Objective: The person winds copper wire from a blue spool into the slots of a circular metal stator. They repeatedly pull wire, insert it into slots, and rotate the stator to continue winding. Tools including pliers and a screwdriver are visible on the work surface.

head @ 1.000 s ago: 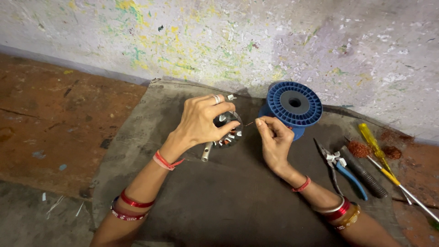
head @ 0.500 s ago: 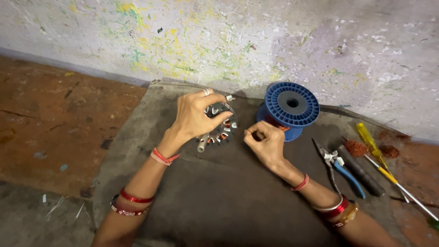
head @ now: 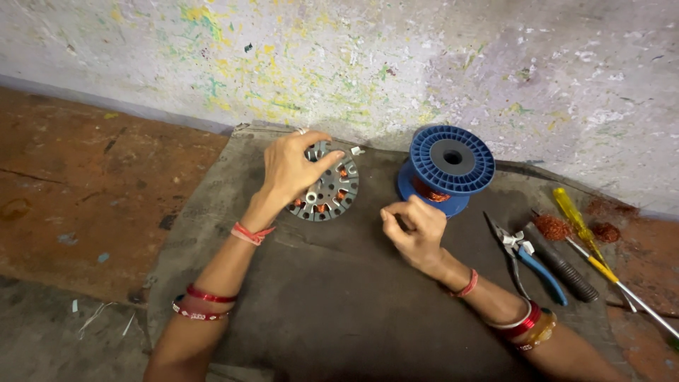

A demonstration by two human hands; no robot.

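The right hand [head: 414, 230], nearest the camera at about five o'clock, is pinched shut on something too fine to make out, and has drawn back toward the body compared with a second ago. Farther off at eleven o'clock, the left hand [head: 291, 170] is clamped on the round metal stator [head: 329, 189], which earlier stood tilted up and now lies nearly flat on the dark mat [head: 339, 304]. Beyond, at one o'clock, stands the blue wire spool [head: 447, 166], pliers [head: 527, 256] at three o'clock.
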